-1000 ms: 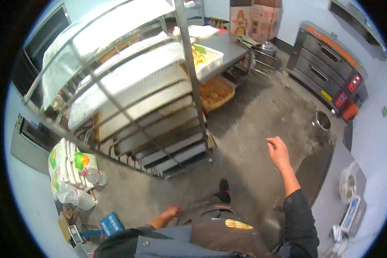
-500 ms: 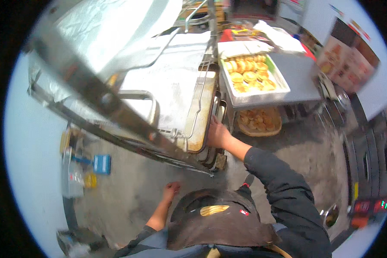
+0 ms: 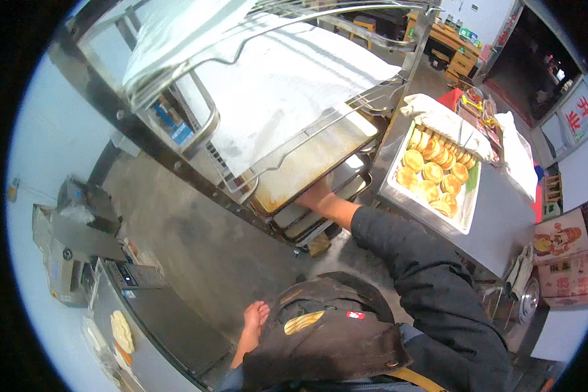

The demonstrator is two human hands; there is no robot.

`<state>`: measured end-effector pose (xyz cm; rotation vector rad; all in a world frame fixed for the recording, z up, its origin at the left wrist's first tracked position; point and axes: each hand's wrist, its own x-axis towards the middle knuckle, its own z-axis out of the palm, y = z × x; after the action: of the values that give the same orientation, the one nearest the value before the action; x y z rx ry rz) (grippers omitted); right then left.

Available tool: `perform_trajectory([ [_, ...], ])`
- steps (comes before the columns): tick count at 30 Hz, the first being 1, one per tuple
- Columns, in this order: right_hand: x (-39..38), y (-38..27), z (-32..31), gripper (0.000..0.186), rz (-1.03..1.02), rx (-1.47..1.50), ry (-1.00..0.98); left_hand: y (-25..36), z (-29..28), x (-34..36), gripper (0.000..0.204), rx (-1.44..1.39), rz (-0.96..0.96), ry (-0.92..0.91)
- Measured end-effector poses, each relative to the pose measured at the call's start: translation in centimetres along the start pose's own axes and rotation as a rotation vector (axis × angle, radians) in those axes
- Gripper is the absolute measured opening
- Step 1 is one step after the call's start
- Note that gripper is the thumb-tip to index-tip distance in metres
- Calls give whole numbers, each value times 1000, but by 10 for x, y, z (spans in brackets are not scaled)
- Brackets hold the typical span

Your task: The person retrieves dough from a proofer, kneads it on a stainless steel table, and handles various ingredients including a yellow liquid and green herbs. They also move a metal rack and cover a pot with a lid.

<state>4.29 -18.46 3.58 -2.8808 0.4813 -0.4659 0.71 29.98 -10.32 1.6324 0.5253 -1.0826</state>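
My right hand [image 3: 317, 196] reaches to the metal rack [image 3: 163, 163] and grips the near edge of a baking tray [image 3: 320, 163]. Its fingers are partly hidden under the tray's rim. Browned stains mark the tray, and a white sheet [image 3: 287, 85] covers much of the rack level above it. More dark-rimmed trays [image 3: 346, 189] are stacked on lower levels just below the hand. Low beside my dark apron [image 3: 333, 333], my left hand [image 3: 256, 315] hangs with nothing in it, its fingers loosely apart.
To the right, a steel table [image 3: 496, 215] bears a white tray [image 3: 467, 225] of round golden pastries [image 3: 438, 170] and a white cloth [image 3: 451, 124]. At lower left stands a counter [image 3: 176, 320] with pale dough [image 3: 121, 333] on it. Cardboard boxes [image 3: 565, 268] stand at far right.
My view has turned, so the rack and pastry table sit tilted and the left counter has come into sight. My right hand stays at the tray's edge; my left still hangs low.
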Motion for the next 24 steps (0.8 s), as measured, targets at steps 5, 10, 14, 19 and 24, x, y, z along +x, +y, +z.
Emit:
perform_trajectory([
  [5,5,25,-6,58,-142,118,26,52,107,-35,28,-12,481,-319],
  [10,7,55,-8,58,-116,-52,9,174,262,-47,41,18,806,-348],
  [14,-3,71,-13,56,-14,82,-157,246,339,-21,32,-193,467,-158],
  [19,11,42,-48,55,23,192,-345,275,343,61,42,-627,364,-268],
  [24,-31,104,-51,40,-79,532,-28,283,370,70,38,-764,359,-286],
])
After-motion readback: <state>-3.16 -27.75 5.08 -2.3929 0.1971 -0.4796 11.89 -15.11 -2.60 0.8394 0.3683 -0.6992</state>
